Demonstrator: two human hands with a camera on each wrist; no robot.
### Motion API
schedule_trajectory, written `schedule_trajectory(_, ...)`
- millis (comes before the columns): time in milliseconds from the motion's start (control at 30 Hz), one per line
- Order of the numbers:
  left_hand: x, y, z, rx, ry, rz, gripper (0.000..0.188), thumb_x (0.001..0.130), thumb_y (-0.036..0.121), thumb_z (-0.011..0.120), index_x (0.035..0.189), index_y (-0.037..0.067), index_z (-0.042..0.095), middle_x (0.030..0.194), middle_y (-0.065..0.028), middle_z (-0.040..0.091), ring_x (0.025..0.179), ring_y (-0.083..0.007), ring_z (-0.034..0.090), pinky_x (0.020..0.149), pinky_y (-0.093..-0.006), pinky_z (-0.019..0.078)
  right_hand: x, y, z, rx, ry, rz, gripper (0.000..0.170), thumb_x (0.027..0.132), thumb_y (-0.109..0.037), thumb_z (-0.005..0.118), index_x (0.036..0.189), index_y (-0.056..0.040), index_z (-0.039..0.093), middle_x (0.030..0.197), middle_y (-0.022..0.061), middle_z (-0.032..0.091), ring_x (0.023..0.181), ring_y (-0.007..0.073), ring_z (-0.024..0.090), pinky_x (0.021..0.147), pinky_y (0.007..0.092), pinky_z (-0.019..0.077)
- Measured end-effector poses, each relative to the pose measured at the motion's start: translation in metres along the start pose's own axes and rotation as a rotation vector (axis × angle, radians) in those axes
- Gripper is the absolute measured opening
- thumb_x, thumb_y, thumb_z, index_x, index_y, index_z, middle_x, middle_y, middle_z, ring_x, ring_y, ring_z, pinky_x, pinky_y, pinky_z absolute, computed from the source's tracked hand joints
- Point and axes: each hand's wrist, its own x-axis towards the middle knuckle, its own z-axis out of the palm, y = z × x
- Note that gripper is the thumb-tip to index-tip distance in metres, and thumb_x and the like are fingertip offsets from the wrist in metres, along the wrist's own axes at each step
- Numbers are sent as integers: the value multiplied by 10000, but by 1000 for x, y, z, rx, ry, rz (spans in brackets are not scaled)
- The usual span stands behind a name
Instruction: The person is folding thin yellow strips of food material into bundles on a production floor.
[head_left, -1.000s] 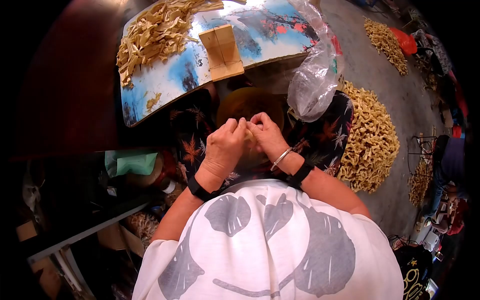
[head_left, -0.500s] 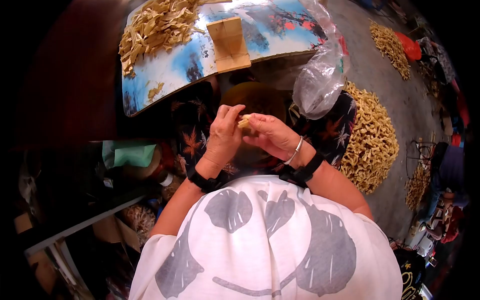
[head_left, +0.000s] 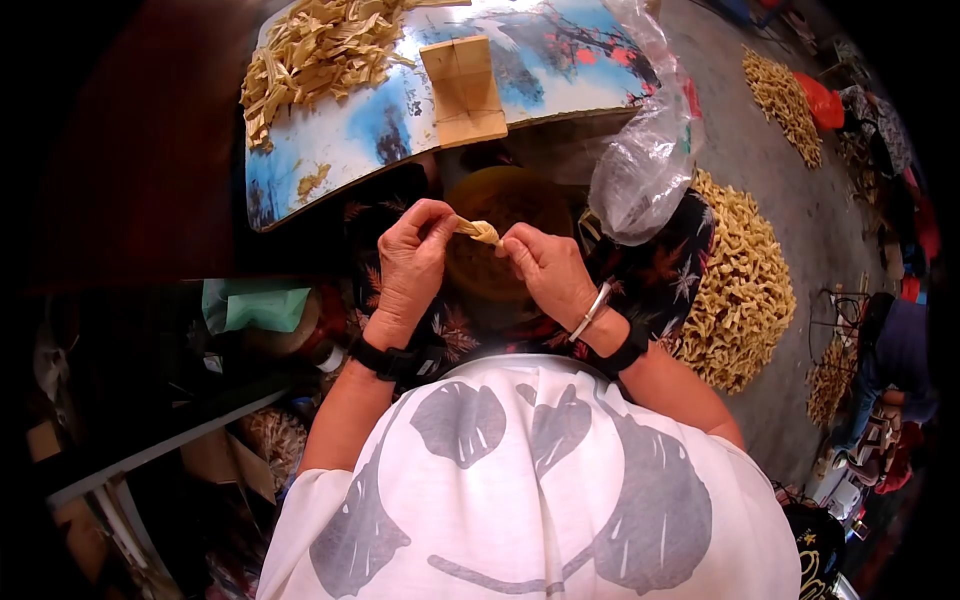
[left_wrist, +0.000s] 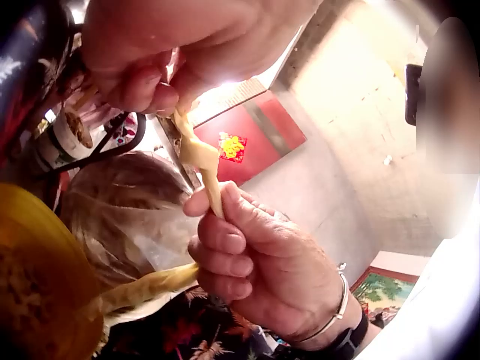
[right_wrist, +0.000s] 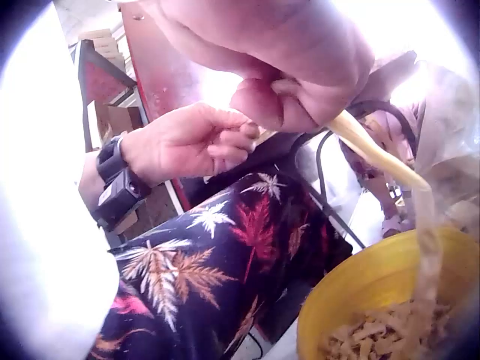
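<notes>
Between the two hands runs a pale yellow, pliable strip [head_left: 483, 232] with a knot in its middle. My left hand [head_left: 405, 255] pinches one end between thumb and curled fingers. The other side of the knot is gripped by my right hand [head_left: 555, 268], which wears a silver bangle. A long tail of strip [right_wrist: 375, 151] hangs from the right hand in the right wrist view. Below the hands stands a yellow basin [right_wrist: 322, 315] holding short yellowish pieces [right_wrist: 375, 334].
Ahead is a painted tabletop [head_left: 350, 185] bearing a heap of yellow strips [head_left: 330, 60] and an L-shaped wooden block [head_left: 465, 90]. A clear plastic bag [head_left: 635, 195] hangs at its right corner. A large pile of knotted pieces [head_left: 745, 280] lies on the floor to the right.
The hands were close together, then drew apart sideways with the strip stretched between them. Its knot now shows between the fingers.
</notes>
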Motion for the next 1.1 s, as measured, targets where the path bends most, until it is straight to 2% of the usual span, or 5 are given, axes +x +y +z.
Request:
schedule_trajectory(167,-4,-16,10,-838,-125,-304,225,940,87,638,1151,32,581,1014,-48,649,855,-129,621,746,-277,520,-4,-15,11,146,119,75,111,938,-130,599,901,-25,595,675,144,610,606,295,617,572,368,474)
schedule_trajectory(367,-15,-5,18,-659,-106,-276,240,952,95,624,1170,2,590,1057,-57,657,934,-142,638,859,-284,523,5,-8,10,-120,210,-171,130,893,-143,646,915,-21,610,834,148,646,737,338,641,637,398,502)
schedule_trajectory(633,-23,-4,22,-468,-283,-370,196,963,117,603,1124,6,615,919,-26,650,727,-93,602,673,-236,511,32,8,5,111,238,-46,206,928,-190,638,938,15,632,934,105,693,798,277,680,691,341,523)
schedule_trajectory(900,-17,3,7,-653,-328,-440,161,991,172,571,966,24,630,653,71,412,517,-21,327,472,-186,288,41,15,4,304,13,49,165,881,-131,724,966,-47,610,815,-61,581,731,12,530,639,185,453)
schedule_trajectory(1100,-5,19,-6,-679,-412,-474,165,996,181,570,942,35,625,630,87,362,493,-11,288,447,-181,245,54,-7,-18,532,-70,198,138,902,-184,700,918,-71,622,711,-63,548,597,11,451,517,185,343)
